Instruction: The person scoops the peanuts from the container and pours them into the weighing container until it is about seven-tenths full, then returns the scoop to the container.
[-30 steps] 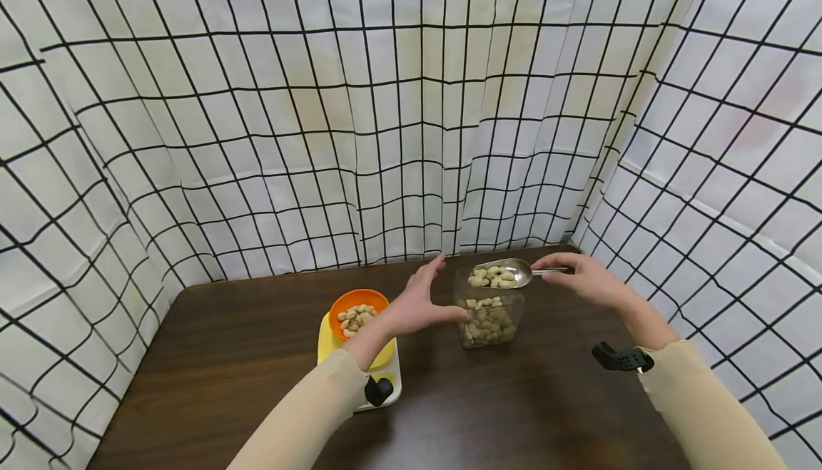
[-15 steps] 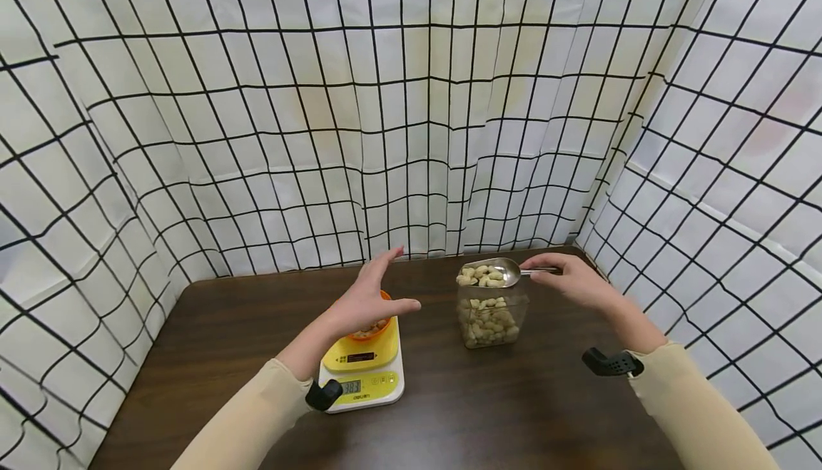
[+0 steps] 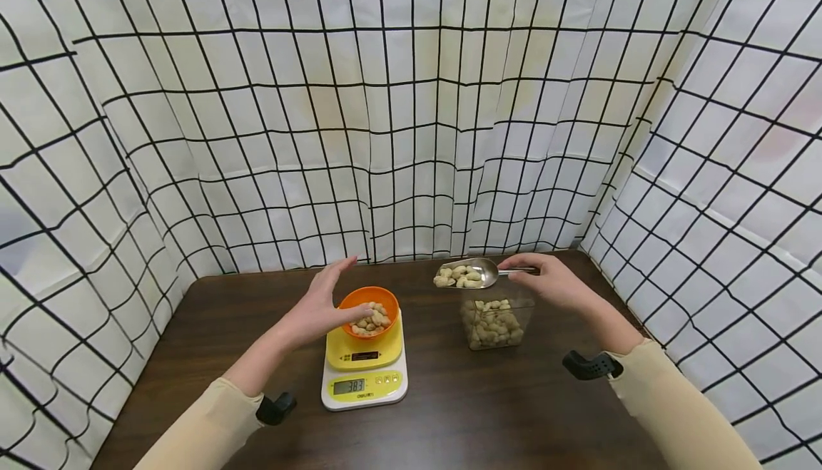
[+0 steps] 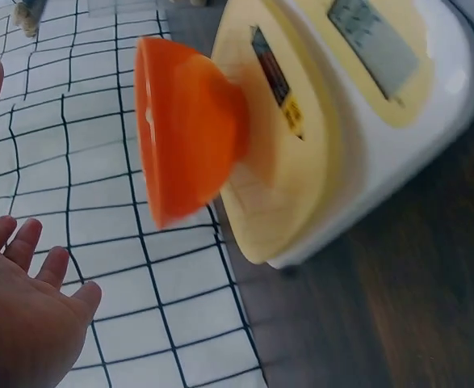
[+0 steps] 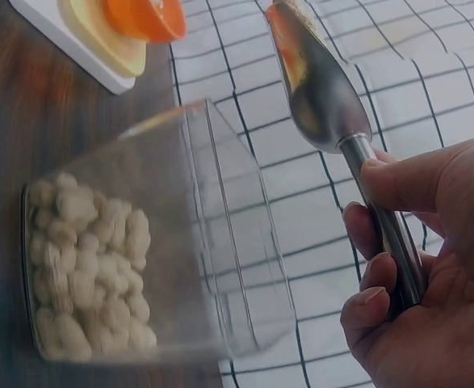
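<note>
In the head view my right hand (image 3: pixel 546 281) grips the handle of a metal scoop (image 3: pixel 486 271) loaded with peanuts in their shells (image 3: pixel 458 277). The scoop is held level above and left of a clear plastic container (image 5: pixel 237 267), which is partly filled with more peanuts (image 5: pixel 87 275). My left hand (image 3: pixel 321 306) has its fingers spread beside an orange bowl (image 3: pixel 369 294), thumb overlapping the rim in the head view. That bowl holds some peanuts and sits on a yellow and white kitchen scale (image 3: pixel 366 381). Nothing is in the left hand.
A dark wooden table (image 3: pixel 462 420) carries everything. White curtain with a black grid (image 3: pixel 411 135) encloses its back and sides. Black wrist straps sit over both sleeves, the right strap (image 3: pixel 591 365) near the cuff.
My left hand has moved left from near the clear container, past the bowl, to the bowl's left side. The right hand has carried the loaded scoop left, off the container.
</note>
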The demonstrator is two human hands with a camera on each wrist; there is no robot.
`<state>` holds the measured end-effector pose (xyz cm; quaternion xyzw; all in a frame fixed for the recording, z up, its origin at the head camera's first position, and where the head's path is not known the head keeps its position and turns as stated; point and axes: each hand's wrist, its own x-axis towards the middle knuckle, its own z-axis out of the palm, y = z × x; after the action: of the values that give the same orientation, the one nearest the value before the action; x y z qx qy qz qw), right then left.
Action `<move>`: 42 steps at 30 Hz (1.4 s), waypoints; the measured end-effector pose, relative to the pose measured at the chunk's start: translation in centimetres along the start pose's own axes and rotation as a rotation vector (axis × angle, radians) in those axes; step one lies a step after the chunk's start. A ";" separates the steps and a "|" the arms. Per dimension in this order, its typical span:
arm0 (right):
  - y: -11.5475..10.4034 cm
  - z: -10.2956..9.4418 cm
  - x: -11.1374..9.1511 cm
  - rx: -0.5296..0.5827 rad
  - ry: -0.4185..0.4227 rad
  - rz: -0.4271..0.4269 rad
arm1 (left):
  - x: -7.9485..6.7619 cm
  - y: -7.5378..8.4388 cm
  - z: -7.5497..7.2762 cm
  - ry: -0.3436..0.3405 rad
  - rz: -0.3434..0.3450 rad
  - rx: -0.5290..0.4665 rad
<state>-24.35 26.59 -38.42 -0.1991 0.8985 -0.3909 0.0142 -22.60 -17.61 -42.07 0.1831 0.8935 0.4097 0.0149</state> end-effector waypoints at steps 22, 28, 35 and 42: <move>-4.1 5.1 3.5 0.031 -0.044 -0.090 | -1.9 -5.0 2.0 -0.060 -0.064 0.031; -4.7 6.9 4.4 0.047 -0.073 -0.063 | -1.5 -5.6 2.8 -0.079 -0.090 0.040; -5.1 8.6 5.3 0.041 -0.084 -0.062 | -1.3 -5.6 3.2 -0.083 -0.125 0.033; -5.4 9.7 6.3 -0.043 -0.080 -0.095 | -1.3 -5.9 3.2 -0.082 -0.142 0.029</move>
<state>-26.49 14.23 -40.53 -0.2574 0.8950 -0.3634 0.0273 -22.71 -19.27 -48.68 0.1360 0.9086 0.3870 0.0781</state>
